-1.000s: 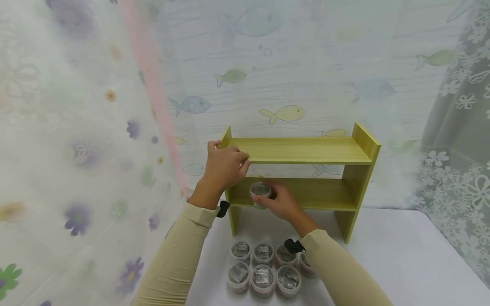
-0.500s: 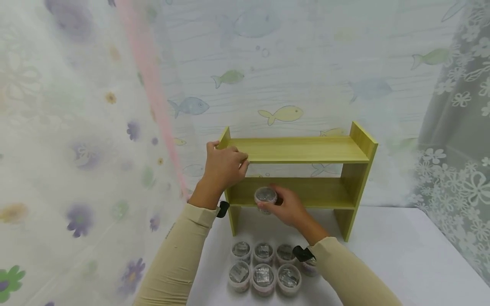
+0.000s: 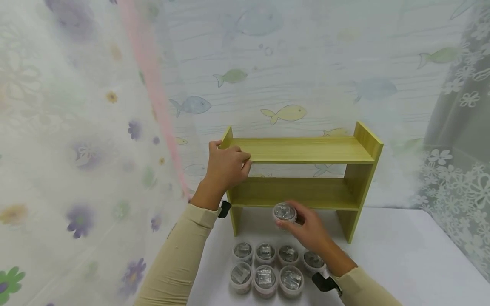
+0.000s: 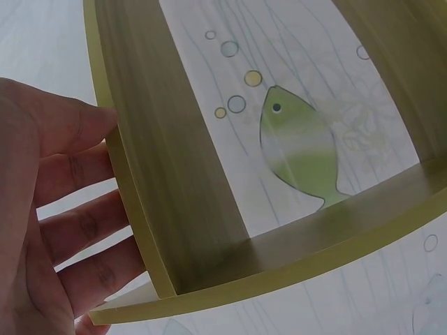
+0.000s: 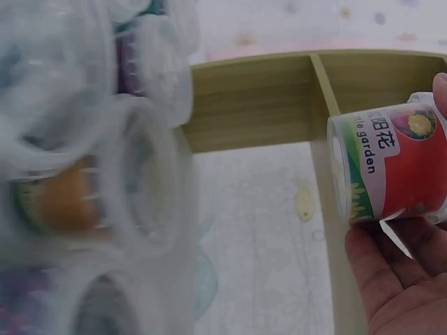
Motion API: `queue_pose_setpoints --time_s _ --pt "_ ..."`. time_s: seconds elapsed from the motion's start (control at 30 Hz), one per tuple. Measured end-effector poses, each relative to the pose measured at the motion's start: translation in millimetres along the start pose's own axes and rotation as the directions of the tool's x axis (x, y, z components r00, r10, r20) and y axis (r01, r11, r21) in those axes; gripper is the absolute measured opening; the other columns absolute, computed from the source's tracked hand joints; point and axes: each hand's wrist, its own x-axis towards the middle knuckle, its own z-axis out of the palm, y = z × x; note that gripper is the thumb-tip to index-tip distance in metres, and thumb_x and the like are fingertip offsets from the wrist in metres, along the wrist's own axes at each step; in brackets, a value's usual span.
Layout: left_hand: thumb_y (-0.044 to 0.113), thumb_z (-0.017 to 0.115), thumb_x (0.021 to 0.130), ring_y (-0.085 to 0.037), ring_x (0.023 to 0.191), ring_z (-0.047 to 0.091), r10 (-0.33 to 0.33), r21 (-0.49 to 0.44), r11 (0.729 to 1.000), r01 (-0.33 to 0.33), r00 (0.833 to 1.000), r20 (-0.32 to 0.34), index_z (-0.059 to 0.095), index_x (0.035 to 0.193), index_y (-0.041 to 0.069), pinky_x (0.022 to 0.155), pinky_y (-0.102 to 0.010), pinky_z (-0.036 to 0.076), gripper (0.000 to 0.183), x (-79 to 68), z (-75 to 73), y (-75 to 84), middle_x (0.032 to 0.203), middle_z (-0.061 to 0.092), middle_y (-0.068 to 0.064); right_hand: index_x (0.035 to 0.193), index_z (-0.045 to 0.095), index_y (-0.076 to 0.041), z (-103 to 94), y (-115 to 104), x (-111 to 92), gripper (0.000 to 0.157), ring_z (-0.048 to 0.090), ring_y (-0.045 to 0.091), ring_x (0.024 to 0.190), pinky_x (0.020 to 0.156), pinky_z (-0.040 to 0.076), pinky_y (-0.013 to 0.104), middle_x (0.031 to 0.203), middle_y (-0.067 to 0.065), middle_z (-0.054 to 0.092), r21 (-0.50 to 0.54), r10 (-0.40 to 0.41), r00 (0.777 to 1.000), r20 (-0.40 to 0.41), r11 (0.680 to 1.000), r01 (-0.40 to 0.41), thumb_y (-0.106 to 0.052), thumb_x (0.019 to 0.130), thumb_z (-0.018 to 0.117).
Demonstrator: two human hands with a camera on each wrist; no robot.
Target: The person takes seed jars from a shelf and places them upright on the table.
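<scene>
In the head view my left hand [image 3: 227, 168] grips the upper left corner of a small yellow-green wooden shelf [image 3: 302, 151]. The left wrist view shows its thumb against the front edge of a board [image 4: 129, 188], fingers behind. My right hand [image 3: 311, 229] holds a small plastic planting cup [image 3: 285, 212] between thumb and fingers, in front of and just below the lower shelf board [image 3: 294, 193]. A red and green "little garden" label wraps this cup [image 5: 412, 160] in the right wrist view. Its silvery contents show at the top in the head view.
Several similar cups [image 3: 265, 280] stand in two rows on the white table [image 3: 413, 255] before the shelf; the right forearm passes close by the rightmost cup [image 3: 314, 260]. A fish-patterned curtain [image 3: 291, 63] hangs behind, a flowered one [image 3: 76, 148] at the left.
My right hand has carried the cup from in front of the lower shelf board down, right and towards me. The left hand has kept its grip on the shelf corner.
</scene>
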Motion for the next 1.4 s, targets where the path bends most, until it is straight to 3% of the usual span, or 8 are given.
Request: queue_pose_setpoints --time_s 0.17,0.3,0.43,0.63,0.83,1.0,1.23,1.4 --pt "0.035 0.062 0.101 -0.014 0.096 0.071 -0.001 0.0 1.0 0.001 1.0 0.005 0.081 0.105 0.03 0.109 -0.065 0.03 0.021 0.7 -2.8 1.0 0.1 0.077 0.005 0.144 0.059 -0.015 -7.8 7 -21 0.067 0.071 0.021 0.111 0.09 0.059 0.027 0.128 0.006 0.07 -0.045 -0.011 0.999 -0.033 0.999 0.01 -0.038 0.086 0.085" --pt "0.034 0.062 0.101 -0.014 0.094 0.071 0.005 -0.001 1.0 -0.005 1.0 0.011 0.081 0.101 0.03 0.109 -0.065 0.03 0.019 0.9 -5.4 1.0 0.098 0.076 0.006 0.142 0.061 -0.021 -13.4 9 -35 0.068 0.072 0.016 0.109 0.089 0.059 0.026 0.125 0.001 0.072 -0.089 0.029 0.998 -0.058 0.995 -0.034 -0.044 0.083 0.086" --pt "0.033 0.062 0.101 -0.014 0.092 0.07 0.015 -0.004 1.0 -0.015 1.0 0.017 0.08 0.097 0.03 0.109 -0.065 0.03 0.018 1.4 -6.6 1.1 0.097 0.075 0.006 0.139 0.061 -0.026 -19.1 10 -49 0.066 0.072 0.012 0.107 0.088 0.059 0.025 0.124 -0.005 0.072 -0.076 0.075 0.996 -0.048 0.994 -0.078 -0.046 0.082 0.087" --pt "0.034 0.061 0.102 -0.014 0.094 0.07 0.022 -0.003 1.0 -0.022 0.999 0.026 0.08 0.101 0.03 0.109 -0.065 0.03 0.019 1.0 -6.2 1.6 0.099 0.075 0.006 0.138 0.062 -0.021 -25.8 11 -71 0.065 0.073 0.009 0.102 0.086 0.059 0.024 0.121 -0.003 0.072 -0.067 0.115 0.993 -0.01 0.991 -0.116 -0.043 0.082 0.087" --pt "0.033 0.061 0.102 -0.014 0.093 0.071 0.004 -0.003 1.0 -0.004 1.0 0.02 0.08 0.101 0.03 0.11 -0.065 0.029 0.02 -0.4 -6.4 0.4 0.099 0.075 0.005 0.135 0.063 -0.021 -32.4 14 -96 0.062 0.071 0.004 0.103 0.084 0.06 0.022 0.129 0.0 0.07 -0.119 0.131 0.991 -0.034 0.984 -0.134 -0.042 0.082 0.087" --pt "0.034 0.061 0.102 -0.014 0.095 0.07 -0.005 -0.017 1.0 0.006 0.999 0.037 0.08 0.103 0.031 0.111 -0.065 0.027 0.02 1.2 -5.2 0.0 0.1 0.075 0.006 0.13 0.065 -0.02 -39.1 19 -116 0.057 0.068 0.001 0.098 0.082 0.06 0.023 0.122 -0.002 0.068 -0.146 0.158 0.986 -0.045 0.976 -0.163 -0.04 0.082 0.088" --pt "0.034 0.061 0.101 -0.015 0.096 0.07 0.002 -0.018 1.0 -0.002 1.0 0.028 0.081 0.103 0.031 0.111 -0.065 0.028 0.02 0.3 -3.0 0.1 0.101 0.075 0.005 0.129 0.066 -0.018 -39.1 27 -138 0.061 0.068 0.004 0.101 0.08 0.059 0.021 0.124 0.006 0.062 -0.08 0.29 0.957 -0.017 0.954 -0.29 -0.036 0.077 0.092" --pt "0.033 0.062 0.101 -0.014 0.096 0.071 0.005 -0.012 1.0 -0.005 1.0 0.009 0.081 0.103 0.031 0.11 -0.065 0.029 0.02 -0.1 -1.7 -0.2 0.1 0.075 0.005 0.126 0.068 -0.019 -29.7 40 -148 0.063 0.065 -0.002 0.098 0.074 0.06 0.023 0.116 -0.003 0.065 -0.148 0.195 0.977 -0.085 0.967 -0.206 -0.035 0.072 0.096"
